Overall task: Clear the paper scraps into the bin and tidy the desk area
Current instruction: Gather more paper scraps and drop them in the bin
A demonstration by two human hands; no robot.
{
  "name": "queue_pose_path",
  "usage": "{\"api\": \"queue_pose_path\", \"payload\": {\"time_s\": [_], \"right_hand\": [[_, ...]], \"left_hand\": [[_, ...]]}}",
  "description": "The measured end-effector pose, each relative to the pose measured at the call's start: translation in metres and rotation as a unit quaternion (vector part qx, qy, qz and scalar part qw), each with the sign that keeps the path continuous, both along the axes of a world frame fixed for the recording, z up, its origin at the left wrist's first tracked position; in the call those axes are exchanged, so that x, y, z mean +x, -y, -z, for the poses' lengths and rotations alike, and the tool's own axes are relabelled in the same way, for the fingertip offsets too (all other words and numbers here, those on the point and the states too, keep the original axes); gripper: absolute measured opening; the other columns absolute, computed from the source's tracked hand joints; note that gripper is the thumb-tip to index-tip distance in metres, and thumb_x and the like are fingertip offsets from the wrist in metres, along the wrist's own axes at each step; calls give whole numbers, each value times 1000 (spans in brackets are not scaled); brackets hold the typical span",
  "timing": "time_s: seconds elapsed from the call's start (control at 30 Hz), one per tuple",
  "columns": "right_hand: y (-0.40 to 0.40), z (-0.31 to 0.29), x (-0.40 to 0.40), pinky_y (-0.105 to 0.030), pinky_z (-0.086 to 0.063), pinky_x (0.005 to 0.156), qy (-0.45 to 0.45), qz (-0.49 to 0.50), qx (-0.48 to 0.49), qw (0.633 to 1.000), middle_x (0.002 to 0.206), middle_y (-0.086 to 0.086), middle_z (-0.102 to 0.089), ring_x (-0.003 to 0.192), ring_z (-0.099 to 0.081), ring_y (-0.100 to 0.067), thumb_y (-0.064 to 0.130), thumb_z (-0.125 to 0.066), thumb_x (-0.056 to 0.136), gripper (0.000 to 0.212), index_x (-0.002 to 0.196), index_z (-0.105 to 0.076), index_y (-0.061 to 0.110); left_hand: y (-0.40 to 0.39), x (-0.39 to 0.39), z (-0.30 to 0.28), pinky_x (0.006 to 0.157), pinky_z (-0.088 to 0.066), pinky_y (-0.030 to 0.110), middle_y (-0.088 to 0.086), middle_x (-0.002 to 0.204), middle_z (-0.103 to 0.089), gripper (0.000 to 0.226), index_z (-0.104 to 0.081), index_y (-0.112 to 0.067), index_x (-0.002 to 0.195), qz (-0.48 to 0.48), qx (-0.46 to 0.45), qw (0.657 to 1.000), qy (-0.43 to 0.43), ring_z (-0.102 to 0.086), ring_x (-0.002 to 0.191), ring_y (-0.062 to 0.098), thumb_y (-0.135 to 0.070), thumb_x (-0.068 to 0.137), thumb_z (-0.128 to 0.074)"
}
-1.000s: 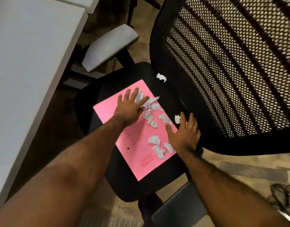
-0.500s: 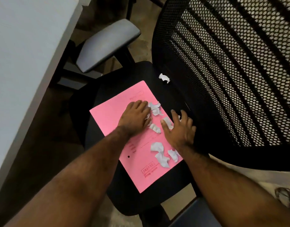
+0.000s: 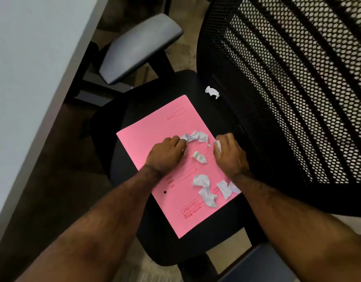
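A pink file folder lies flat on the black seat of an office chair. Several crumpled white paper scraps rest on it. My left hand is curled on the folder's middle, fingers closed on the end of a long scrap. My right hand is curled at the folder's right edge with a small white scrap pinched in its fingers. A loose scrap lies between the hands, and two bigger ones lie nearer me. One scrap sits on the bare seat beyond the folder.
The chair's black mesh backrest rises on the right. A grey armrest stands behind the seat. A white desk fills the left side. Another grey armrest shows at the bottom right.
Both hands went from flat and spread to curled, drawing scraps together on the folder. My right hand moved from the seat onto the folder's edge and picked up a scrap.
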State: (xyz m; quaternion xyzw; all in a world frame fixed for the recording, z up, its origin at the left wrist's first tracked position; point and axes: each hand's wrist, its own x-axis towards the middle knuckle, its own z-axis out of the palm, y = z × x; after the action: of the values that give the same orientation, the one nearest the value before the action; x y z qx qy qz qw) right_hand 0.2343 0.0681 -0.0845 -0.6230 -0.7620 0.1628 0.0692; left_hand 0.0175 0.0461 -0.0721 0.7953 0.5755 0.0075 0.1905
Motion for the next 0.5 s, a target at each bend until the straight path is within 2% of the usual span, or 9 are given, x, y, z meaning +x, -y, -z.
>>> {"api": "queue_pose_path", "payload": {"time_s": [0.1,0.2,0.3,0.37,0.43,0.5], "right_hand": [[1,-11,-8,-26,-48,62,-46,22,11,999,111,-10,-59,86,-63,-23,18,-54,95,34,128,-52,10],[2,-16,-21,-30,-51,65,-50,9,-7,999,113,-9,-57,85,-63,-24,19,-49,96,48,142,-40,16],[5,-12,-33,-36,-55,68,-12,-10,-63,998,116,-9,-52,90,-62,-23,36,-36,101,49,148,-30,23],[6,-7,-38,-38,-55,71,20,-17,-86,996,122,-11,-49,98,-60,-24,50,-29,100,55,147,-30,23],[9,-3,-43,-36,-51,71,43,-33,-85,995,123,-11,-49,103,-57,-26,61,-27,95,63,144,-34,20],[15,-1,-46,-33,-42,65,79,-61,-63,993,118,-9,-50,99,-55,-25,65,-29,92,68,140,-37,18]], "left_hand": [[3,1,-6,68,-44,34,14,114,-61,34,-50,-7,127,-44,-14,998,44,-58,92,28,-26,101,-42],[5,2,-9,68,-51,37,13,109,-64,35,-52,-9,130,-103,-4,991,89,-61,87,30,-24,99,-45],[-1,4,-12,64,-52,34,8,101,-65,51,-33,-18,147,-123,-14,991,55,-60,76,24,-31,99,-43],[-4,6,-12,62,-50,32,7,100,-63,59,-19,-21,151,-115,-37,993,9,-56,72,20,-38,99,-41],[-4,8,-9,61,-48,31,7,106,-62,61,-18,-20,151,-98,-41,994,-22,-57,75,20,-40,98,-43],[-2,11,-6,63,-47,32,8,114,-62,61,-23,-17,150,-91,-34,995,-18,-61,83,23,-38,97,-47]]}}
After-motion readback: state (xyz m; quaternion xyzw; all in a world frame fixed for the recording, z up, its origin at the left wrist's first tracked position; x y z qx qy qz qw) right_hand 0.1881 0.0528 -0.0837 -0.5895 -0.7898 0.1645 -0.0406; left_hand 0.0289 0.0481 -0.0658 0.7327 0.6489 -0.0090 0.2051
